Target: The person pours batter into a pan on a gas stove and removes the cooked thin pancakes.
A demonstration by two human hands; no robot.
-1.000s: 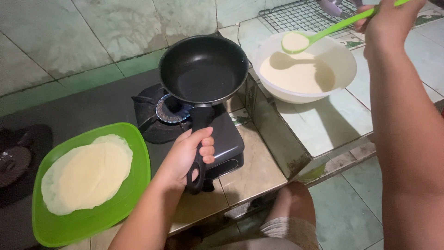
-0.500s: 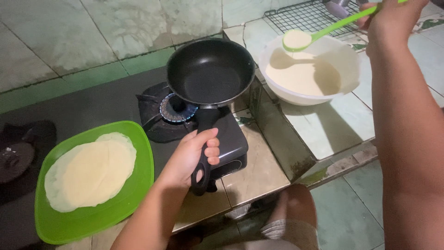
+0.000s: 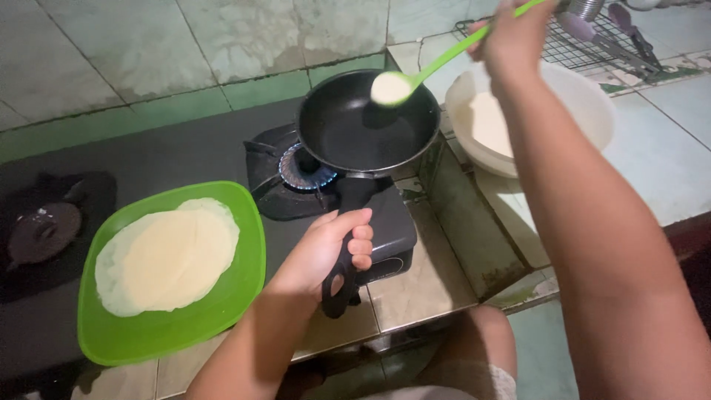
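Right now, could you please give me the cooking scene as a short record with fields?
left hand: the left hand grips the black handle of the frying pan
right hand: the right hand holds a green ladle full of pale batter above the pan
pan: black, empty inside, held above the lit gas burner with its blue flame
bowl: white bowl of batter, right of the pan
plate: green plate to the left, bearing pale thin crepes
background: wire rack behind the bowl

Pale mottled wall tiles (image 3: pixel 244 37) rise behind a tiled counter (image 3: pixel 437 274) under dim light.
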